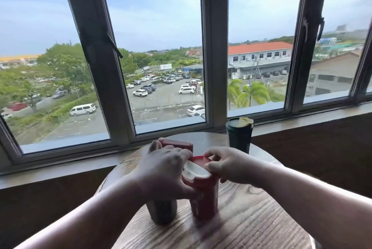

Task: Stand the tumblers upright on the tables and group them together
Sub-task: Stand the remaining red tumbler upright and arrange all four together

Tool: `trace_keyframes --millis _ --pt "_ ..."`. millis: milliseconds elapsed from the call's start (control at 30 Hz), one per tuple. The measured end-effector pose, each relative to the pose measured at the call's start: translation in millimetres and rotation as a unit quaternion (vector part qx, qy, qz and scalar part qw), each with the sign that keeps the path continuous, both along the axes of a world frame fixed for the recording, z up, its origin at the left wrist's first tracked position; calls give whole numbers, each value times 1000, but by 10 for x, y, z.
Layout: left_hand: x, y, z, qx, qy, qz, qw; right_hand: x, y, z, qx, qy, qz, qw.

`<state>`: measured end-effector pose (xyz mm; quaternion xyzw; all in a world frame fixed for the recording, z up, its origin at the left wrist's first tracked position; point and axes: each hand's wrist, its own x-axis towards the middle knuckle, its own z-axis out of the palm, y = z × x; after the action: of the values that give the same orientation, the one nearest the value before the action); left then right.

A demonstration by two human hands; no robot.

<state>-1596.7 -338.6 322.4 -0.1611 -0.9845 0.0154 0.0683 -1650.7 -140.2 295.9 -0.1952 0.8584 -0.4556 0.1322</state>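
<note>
A red tumbler (203, 202) with a red and white lid stands upright near the middle of the round wooden table (251, 220). My left hand (165, 170) grips its upper body from the left, and my right hand (225, 165) holds the lid's right edge. A dark tumbler (162, 213) stands upright just left of the red one, its top hidden under my left hand. Behind my left hand a dark red tumbler's top (177, 144) shows. A dark green tumbler (239, 135) with a pale lid flap stands upright at the table's far right.
The table sits against a low brown wall under a long window sill (302, 119). Grey window frames (214, 47) rise behind it, with a car park and buildings outside. The table's near right part shows bare wood grain.
</note>
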Motion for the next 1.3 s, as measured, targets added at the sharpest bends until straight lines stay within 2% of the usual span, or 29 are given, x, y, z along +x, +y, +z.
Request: trace_keyframes --millis 200,300,367,433,533,700,833,967,1300 --pt "-138 -187 101 74 -73 -31 994 -5 -56 68 33 -16 -26 999" --pt "-354 -505 194 189 -76 -37 978 -76 -117 135 65 3 -42 997" --pt "-590 -797 174 291 -55 -15 955 -186 -186 184 95 37 -56 993" --pt "-853 -1083 65 336 -19 17 941 -315 -280 231 127 70 -58 988" --pt "-1207 -1422 -213 349 -23 55 935 -544 -459 257 180 109 -53 976" --pt "-1566 -1639 -717 373 -146 62 914 -901 -821 196 283 136 -23 949" --pt "-1773 -1675 -1011 369 -190 47 909 -1050 -1049 146 345 142 11 928" --pt "-1931 -1693 -1190 343 -192 17 919 -1160 -1143 92 357 134 20 924" --pt "-1840 -1572 -1078 380 -138 -19 915 -1141 -1031 112 358 120 28 925"
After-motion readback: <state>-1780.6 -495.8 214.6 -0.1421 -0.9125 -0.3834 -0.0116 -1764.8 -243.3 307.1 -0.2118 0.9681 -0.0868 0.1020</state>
